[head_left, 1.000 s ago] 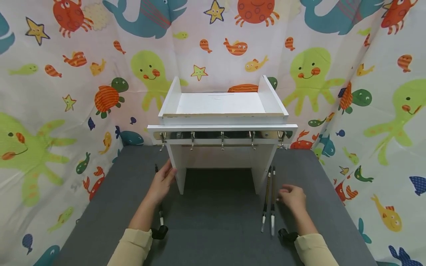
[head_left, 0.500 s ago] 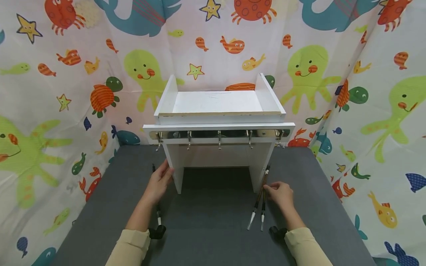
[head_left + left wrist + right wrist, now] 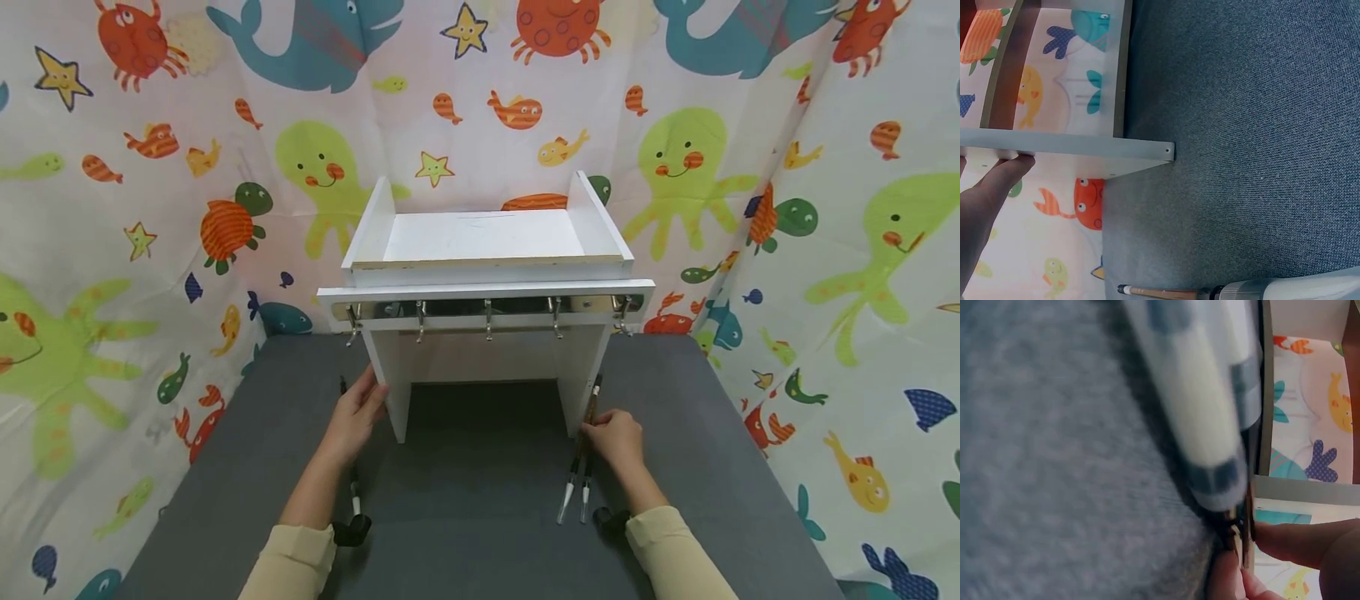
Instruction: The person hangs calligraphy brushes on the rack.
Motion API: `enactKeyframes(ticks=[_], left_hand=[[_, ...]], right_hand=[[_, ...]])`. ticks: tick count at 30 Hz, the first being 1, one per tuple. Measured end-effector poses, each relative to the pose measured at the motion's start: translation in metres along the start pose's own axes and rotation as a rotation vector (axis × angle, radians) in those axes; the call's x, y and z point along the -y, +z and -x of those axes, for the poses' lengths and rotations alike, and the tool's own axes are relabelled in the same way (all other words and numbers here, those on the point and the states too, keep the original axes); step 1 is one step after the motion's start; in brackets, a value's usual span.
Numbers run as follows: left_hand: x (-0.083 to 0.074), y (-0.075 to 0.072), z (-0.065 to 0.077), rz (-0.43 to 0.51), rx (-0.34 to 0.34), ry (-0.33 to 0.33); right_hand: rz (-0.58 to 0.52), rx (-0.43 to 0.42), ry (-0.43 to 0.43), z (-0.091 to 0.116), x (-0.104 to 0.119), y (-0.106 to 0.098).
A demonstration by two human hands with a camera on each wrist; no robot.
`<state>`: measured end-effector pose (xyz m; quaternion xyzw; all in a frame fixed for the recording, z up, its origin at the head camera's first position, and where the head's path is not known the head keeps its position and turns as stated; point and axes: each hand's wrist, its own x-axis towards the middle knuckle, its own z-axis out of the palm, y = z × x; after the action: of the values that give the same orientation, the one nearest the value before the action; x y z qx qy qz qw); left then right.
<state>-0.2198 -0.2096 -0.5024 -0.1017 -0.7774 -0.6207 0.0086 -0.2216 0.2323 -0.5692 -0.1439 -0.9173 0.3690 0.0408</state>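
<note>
Pale yellow sleeves [image 3: 291, 563], cuffs [image 3: 309, 540] turned back (slightly creased); small black wrist cameras [image 3: 352, 531]; hands [image 3: 356, 415] bare.

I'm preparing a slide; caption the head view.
Left hand touches a white, metal-hooked shelf; right hand pinches two slender brown-handled brushes.

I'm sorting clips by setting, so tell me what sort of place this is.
Probably an indoor booth set up for tabletop work: a grey table, a sea-creature curtain behind it and along both sides, and a white shelf standing on it.
</note>
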Motion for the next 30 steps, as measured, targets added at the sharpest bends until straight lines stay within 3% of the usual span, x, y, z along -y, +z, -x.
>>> enactKeyframes(ticks=[12,14,20,24,30], left_hand=[[0.003,-0.001,0.001,0.011,0.001,-0.012],[0.003,0.000,0.000,0.011,0.003,-0.011],[0.002,-0.001,0.000,0.016,0.006,-0.013],[0.002,-0.001,-0.001,0.017,0.008,-0.016],[0.001,-0.001,0.000,0.017,0.007,-0.032]], right_hand=[[-0.064,0.022,0.060,-0.001,-0.007,-0.004],[-0.115,0.030,0.081,0.000,-0.009,-0.006],[-0.424,0.094,0.196,0.005,-0.010,-0.015],[-0.607,0.132,0.217,0.009,-0.009,-0.021],[-0.699,0.162,0.187,0.018,0.004,-0.036]])
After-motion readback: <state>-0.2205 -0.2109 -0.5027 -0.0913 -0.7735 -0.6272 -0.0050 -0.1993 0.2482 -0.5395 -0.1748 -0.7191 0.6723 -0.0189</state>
